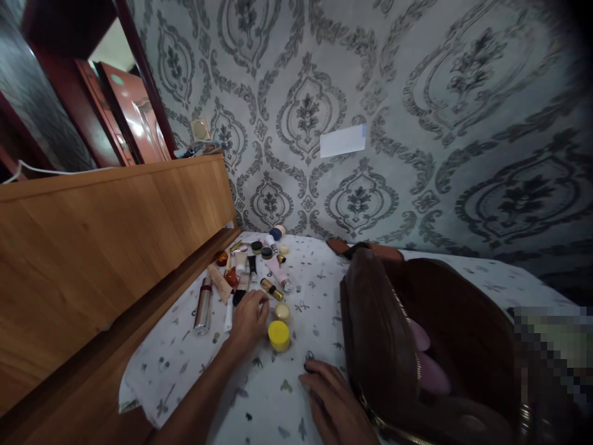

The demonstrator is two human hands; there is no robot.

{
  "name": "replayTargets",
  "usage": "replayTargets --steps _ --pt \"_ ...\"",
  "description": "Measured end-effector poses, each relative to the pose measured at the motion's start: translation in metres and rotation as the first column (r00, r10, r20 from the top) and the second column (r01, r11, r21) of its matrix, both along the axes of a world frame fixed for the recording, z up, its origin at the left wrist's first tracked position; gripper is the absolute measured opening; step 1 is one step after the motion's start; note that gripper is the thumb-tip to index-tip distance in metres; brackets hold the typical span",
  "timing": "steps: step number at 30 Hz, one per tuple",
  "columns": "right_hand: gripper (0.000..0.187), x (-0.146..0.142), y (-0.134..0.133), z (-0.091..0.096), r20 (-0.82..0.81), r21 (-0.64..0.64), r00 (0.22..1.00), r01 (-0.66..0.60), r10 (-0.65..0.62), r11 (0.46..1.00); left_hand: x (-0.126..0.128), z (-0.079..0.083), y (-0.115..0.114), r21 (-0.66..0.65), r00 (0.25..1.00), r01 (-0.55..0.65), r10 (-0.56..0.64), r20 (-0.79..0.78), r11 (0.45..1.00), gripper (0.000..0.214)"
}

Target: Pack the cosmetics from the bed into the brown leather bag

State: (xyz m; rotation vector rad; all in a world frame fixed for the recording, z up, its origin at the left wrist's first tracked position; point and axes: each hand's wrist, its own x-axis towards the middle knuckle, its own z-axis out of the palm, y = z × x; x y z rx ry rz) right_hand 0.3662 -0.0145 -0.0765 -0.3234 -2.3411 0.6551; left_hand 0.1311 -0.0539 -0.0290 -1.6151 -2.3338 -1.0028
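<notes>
My left hand (249,320) reaches into a scatter of cosmetics on a patterned white bedsheet (278,402), its fingers curled over a small black item (239,297) among the tubes. A yellow-lidded jar (278,335) sits just right of that hand, with a pale round jar (282,311) behind it. My right hand (334,405) rests on the sheet beside an open brown leather bag (417,346), fingers bent, next to a small dark object (309,366). Something pink (428,364) shows inside the bag.
A silver-and-red tube (202,306), a gold-capped bottle (272,289), a pink tube (279,272) and several small pots lie near the wooden headboard (106,247). Patterned grey wallpaper (417,123) with a white paper (343,140) rises behind. A red door (134,114) stands far left.
</notes>
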Motion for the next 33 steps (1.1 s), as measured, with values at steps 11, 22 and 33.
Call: replayTargets --steps 11,22,33 --pt "0.033 -0.001 0.000 -0.002 -0.009 -0.005 1.000 0.026 -0.026 1.000 -0.032 0.021 0.030 -0.285 0.889 -0.285 0.141 -0.435 0.915 0.025" --pt "0.033 0.001 -0.001 0.003 0.045 -0.031 0.999 -0.016 0.018 0.999 -0.041 0.012 0.047 -0.325 0.844 -0.359 0.155 -0.514 0.875 0.032" --pt "0.032 0.002 0.003 -0.002 0.045 -0.060 0.998 -0.029 0.031 0.998 -0.050 0.011 0.062 -0.329 0.829 -0.367 0.146 -0.539 0.870 0.036"
